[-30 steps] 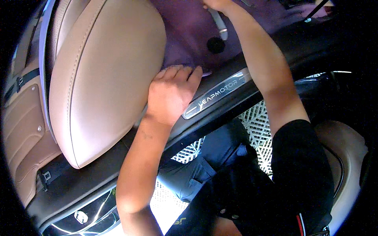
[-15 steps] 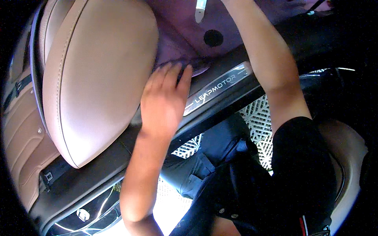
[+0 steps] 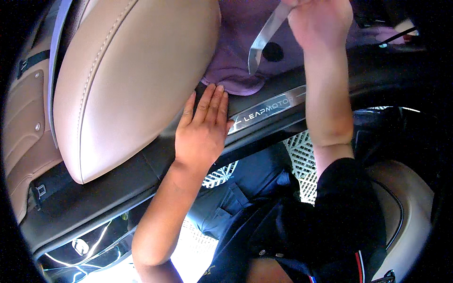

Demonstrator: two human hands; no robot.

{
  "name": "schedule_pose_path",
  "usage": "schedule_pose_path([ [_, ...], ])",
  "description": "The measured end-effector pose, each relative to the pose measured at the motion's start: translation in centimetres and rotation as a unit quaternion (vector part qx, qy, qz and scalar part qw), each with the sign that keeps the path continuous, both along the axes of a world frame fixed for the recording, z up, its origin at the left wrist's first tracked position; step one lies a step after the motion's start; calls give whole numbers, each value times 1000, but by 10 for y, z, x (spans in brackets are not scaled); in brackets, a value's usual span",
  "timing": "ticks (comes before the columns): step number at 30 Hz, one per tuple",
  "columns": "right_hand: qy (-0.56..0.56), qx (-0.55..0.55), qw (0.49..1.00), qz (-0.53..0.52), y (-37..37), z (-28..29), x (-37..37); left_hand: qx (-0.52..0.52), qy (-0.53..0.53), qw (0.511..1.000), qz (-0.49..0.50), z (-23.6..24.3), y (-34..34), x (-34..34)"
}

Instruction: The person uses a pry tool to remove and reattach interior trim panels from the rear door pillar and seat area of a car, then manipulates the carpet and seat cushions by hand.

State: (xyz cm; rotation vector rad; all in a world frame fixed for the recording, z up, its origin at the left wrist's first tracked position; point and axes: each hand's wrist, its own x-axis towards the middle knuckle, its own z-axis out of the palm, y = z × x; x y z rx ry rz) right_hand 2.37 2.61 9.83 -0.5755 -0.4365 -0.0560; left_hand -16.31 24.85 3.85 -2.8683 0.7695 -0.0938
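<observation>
Fingers of the left hand (image 3: 204, 134) lie flat and together on the door sill (image 3: 269, 109), bracing beside the purple floor mat (image 3: 236, 70). The right hand (image 3: 321, 23) grips a flat metal tool (image 3: 263, 37), angled down at the mat as if to work its edge.

The car floor (image 3: 245, 28) is covered by a purple floor mat (image 3: 231, 70) with a round dark fastener (image 3: 272, 52) set in it. The mat's rounded edge ends just beside the dark door sill (image 3: 141, 174). A metal sill plate (image 3: 269, 109) runs along the sill. The left hand (image 3: 203, 132) lies flat on the sill, fingertips touching the mat's edge.
</observation>
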Motion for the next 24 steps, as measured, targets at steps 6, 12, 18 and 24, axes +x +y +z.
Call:
schedule_pose_path([
  [6,-34,-115,987,-103,33,-5,-53,-24,20,999,-7,-2,4,12],
  [12,-16,-112,973,-202,40,-27,-67,-117,-7,990,-74,-3,2,19],
  [18,-62,-66,996,-3,12,-48,-60,-124,-34,989,-68,-13,3,21],
  [24,-25,-51,998,-22,20,-35,-64,-83,-26,996,-25,-13,0,17],
])
